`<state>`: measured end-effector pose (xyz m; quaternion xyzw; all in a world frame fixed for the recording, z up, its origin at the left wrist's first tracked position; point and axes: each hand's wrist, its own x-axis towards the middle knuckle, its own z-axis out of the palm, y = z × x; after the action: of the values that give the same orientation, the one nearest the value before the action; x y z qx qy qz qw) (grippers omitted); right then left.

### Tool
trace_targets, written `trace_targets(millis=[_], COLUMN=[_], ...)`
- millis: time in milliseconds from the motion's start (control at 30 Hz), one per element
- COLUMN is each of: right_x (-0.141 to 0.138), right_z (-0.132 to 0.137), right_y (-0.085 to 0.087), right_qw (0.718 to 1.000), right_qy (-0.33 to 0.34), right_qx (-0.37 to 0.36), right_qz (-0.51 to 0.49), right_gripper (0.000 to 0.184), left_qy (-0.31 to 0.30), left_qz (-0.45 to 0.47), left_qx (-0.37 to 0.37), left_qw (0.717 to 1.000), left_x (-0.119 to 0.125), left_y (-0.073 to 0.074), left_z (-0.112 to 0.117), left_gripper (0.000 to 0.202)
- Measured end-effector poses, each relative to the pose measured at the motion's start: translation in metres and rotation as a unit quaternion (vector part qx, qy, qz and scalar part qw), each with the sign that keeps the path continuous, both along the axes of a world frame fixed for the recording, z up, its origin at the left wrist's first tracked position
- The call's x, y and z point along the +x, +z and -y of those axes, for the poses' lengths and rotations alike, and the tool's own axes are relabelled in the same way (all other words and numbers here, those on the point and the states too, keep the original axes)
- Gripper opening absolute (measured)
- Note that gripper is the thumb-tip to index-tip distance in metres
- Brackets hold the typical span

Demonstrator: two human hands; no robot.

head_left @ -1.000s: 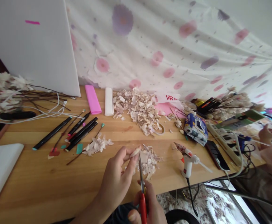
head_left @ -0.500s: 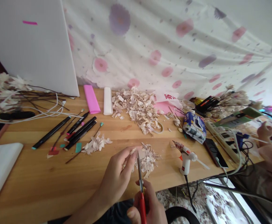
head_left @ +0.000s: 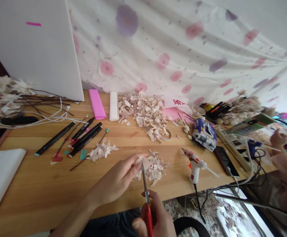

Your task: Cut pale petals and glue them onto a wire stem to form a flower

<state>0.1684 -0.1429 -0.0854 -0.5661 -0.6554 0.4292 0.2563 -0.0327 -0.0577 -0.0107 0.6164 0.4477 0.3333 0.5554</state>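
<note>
My left hand [head_left: 123, 172] pinches a pale petal [head_left: 138, 160] between thumb and fingers, over a small pile of petals [head_left: 155, 169]. My right hand [head_left: 155, 215] is wrapped around the red handles of a pair of scissors [head_left: 145, 187]. Their blades point away from me, and the tips meet the petal at my left fingertips. Left of the hands lies a thin stem with a cluster of white petals [head_left: 102, 150]. Farther back, a larger heap of dried petals [head_left: 147, 113] spreads over the table.
Black markers [head_left: 85, 141] lie on the left, near a pink paper roll [head_left: 97, 104] and a white one [head_left: 113, 106]. At right stand a hot glue gun [head_left: 195, 166], a blue packet [head_left: 204, 134] and a phone [head_left: 226, 160]. Another person's hand [head_left: 278, 140] shows at far right.
My left hand has shifted slightly left, its wrist turned flatter. The scissors have followed left with their tips at the petal.
</note>
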Motion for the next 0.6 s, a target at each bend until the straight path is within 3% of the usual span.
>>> trace_targets(millis=[400, 600], right_x=[0.006, 0.004], right_z=[-0.004, -0.005], right_y=[-0.001, 0.001], right_qw=[0.999, 0.999], right_qy=[0.026, 0.021], right_qx=[0.001, -0.027], right_qz=[-0.021, -0.021], right_gripper=[0.062, 0.064], left_qy=[-0.084, -0.057], left_qz=[0.02, 0.043], left_qx=[-0.043, -0.056], left_qw=[0.995, 0.996], left_x=[-0.011, -0.012], left_y=[0.0, -0.003], left_z=[-0.009, -0.009], left_gripper=[0.064, 0.058])
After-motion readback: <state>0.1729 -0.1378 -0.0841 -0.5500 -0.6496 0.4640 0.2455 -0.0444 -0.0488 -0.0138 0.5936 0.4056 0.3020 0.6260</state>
